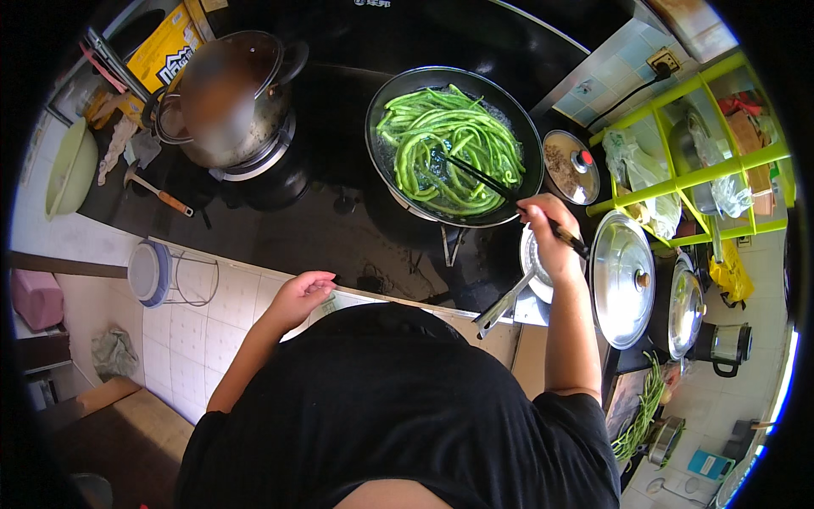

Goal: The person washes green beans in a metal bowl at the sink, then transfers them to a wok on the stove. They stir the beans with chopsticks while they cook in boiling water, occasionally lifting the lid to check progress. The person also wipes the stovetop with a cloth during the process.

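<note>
Long green beans (pixel 454 148) lie coiled in bubbling liquid in a dark wok (pixel 374 127) on the stove. My right hand (pixel 553 237), at the wok's lower right rim, is closed round dark chopsticks (pixel 483 176). Their far ends dip among the beans. My left hand (pixel 303 299) is at the counter's front edge, well away from the wok. Its fingers are loosely bent and slightly apart, and I see nothing in them.
A lidded steel pot (pixel 225 140) stands on the left burner. Left of it are a ladle (pixel 159 191) and a pale green basin (pixel 72 170). On the right are a glass-lidded bowl (pixel 570 174), a metal strainer (pixel 513 297), a large lid (pixel 621 280) and a green rack (pixel 691 182).
</note>
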Demonstrator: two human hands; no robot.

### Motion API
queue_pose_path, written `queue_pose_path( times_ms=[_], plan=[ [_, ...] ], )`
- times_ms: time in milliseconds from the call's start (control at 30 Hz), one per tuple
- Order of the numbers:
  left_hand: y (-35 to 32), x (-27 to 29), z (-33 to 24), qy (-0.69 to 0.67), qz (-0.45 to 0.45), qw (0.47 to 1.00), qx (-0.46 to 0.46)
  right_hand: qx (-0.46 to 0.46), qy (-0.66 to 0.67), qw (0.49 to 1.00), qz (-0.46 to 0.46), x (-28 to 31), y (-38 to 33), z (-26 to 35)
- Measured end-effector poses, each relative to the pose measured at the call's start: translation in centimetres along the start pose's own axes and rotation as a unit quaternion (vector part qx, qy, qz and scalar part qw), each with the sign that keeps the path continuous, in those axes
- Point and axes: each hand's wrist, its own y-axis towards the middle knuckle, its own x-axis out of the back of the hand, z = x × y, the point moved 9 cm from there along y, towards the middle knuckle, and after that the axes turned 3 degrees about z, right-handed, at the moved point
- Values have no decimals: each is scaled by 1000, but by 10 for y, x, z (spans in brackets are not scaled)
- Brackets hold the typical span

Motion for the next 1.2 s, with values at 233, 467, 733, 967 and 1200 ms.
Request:
queue_pose_path(
  times_ms=[233, 467, 733, 967, 1200],
  plan=[
    [2, 0, -2, 15, -1, 1000, 8, 79, -81, 993, -11, -14, 23, 7],
    [-5, 1, 5, 15, -5, 1000, 13, 6, -2, 995, -103, 15, 35, -13],
    [-11, 1, 3, 13, -17, 1000, 7, 89, -98, 989, -61, -12, 51, -8],
    [-23, 4, 9, 1, -44, 999, 23, 127, -142, 981, -30, -6, 47, 10],
    [-30, 5, 2, -19, -62, 998, 16, 8, -74, 990, -118, 7, 56, -8]
  ],
)
